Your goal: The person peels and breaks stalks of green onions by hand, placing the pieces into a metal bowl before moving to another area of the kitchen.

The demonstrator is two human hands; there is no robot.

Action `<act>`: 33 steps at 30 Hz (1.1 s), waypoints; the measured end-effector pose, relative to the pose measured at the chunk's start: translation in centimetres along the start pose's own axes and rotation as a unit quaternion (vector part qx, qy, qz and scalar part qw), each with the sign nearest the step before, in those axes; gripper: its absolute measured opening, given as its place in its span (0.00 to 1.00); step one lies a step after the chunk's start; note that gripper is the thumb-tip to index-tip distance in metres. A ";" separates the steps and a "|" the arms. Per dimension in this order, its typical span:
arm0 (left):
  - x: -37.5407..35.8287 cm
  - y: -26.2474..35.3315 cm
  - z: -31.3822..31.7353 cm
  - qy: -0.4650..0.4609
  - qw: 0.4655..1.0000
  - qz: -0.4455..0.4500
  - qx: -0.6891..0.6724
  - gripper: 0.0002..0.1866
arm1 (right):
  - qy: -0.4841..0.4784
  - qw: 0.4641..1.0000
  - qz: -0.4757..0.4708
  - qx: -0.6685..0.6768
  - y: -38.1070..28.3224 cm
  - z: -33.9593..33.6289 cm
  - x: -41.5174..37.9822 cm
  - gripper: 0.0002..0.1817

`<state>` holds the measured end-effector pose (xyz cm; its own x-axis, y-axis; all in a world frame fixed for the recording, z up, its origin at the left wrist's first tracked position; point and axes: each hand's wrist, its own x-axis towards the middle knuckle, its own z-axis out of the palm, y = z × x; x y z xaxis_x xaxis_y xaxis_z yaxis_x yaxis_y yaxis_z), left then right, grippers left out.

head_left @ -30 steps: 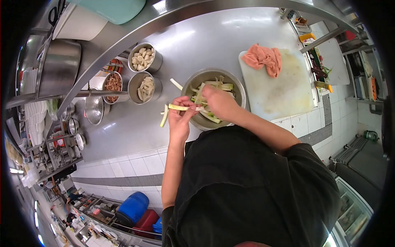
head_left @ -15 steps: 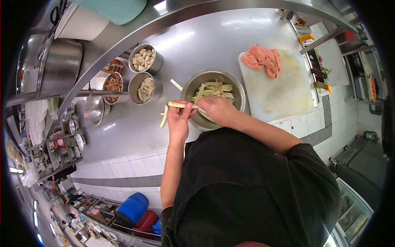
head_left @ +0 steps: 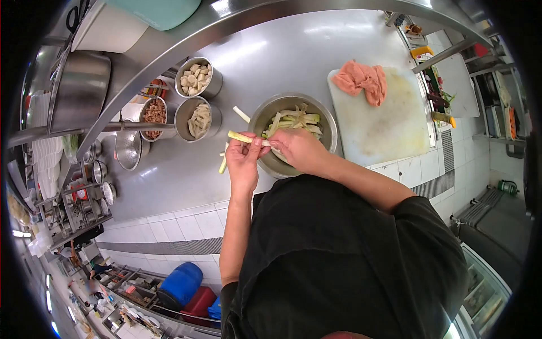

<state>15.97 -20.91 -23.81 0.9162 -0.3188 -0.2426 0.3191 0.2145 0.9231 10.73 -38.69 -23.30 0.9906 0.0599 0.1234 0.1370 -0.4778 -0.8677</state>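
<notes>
As my left hand (head_left: 244, 161) pinches the pale green vegetable stalk (head_left: 240, 137), it slopes down rightward near frame centre, its lower end between my right hand's (head_left: 301, 150) closed fingers.

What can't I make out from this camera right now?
Head view:
- Right-hand end of the pale green, slender stalk: behind the right hand's fingers.
- Floor of the round steel bowl: under cut pale-green pieces.
- Full shape of the teal plastic container: cut by the top edge.
- Distant people's hands: too small.
</notes>
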 end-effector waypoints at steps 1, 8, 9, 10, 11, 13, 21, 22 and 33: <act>0.1 0.1 -0.1 -0.009 1.000 0.007 0.015 0.08 | 0.000 1.000 0.000 0.000 0.2 0.2 0.1 0.08; 0.1 0.3 -0.2 -0.022 1.000 -0.009 -0.002 0.08 | 0.019 1.000 -0.012 0.002 -0.3 0.0 0.6 0.08; 0.0 0.2 -0.1 -0.012 1.000 0.003 -0.005 0.08 | 0.013 1.000 0.006 0.023 -0.6 -0.4 0.6 0.08; 0.0 0.2 -0.1 -0.002 1.000 0.014 -0.008 0.08 | 0.013 1.000 0.006 0.023 -0.6 -0.5 0.5 0.08; 0.0 0.2 -0.1 -0.002 1.000 0.014 -0.009 0.08 | 0.012 0.999 -0.032 -0.008 -0.5 -0.7 0.3 0.07; -0.2 0.3 0.1 -0.011 0.999 0.031 0.012 0.08 | 0.011 0.997 -0.068 -0.038 -0.3 -0.6 -0.1 0.07; -0.2 0.8 -0.1 -0.030 0.999 0.017 0.038 0.09 | 0.006 0.994 -0.073 -0.084 -0.3 0.1 0.1 0.06; -0.2 0.8 -0.2 -0.032 0.999 0.011 0.025 0.10 | 0.006 0.994 -0.073 -0.083 -0.1 0.2 0.1 0.06; -0.6 0.3 0.0 -0.017 0.998 0.023 0.057 0.11 | -0.007 0.984 -0.097 -0.149 -0.6 -0.6 -0.7 0.07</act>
<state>15.54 -20.70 -23.35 0.9199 -0.3419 -0.1919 0.2462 0.1229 0.9614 9.97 -38.94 -22.60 0.9464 0.1858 0.2642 0.3169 -0.6921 -0.6485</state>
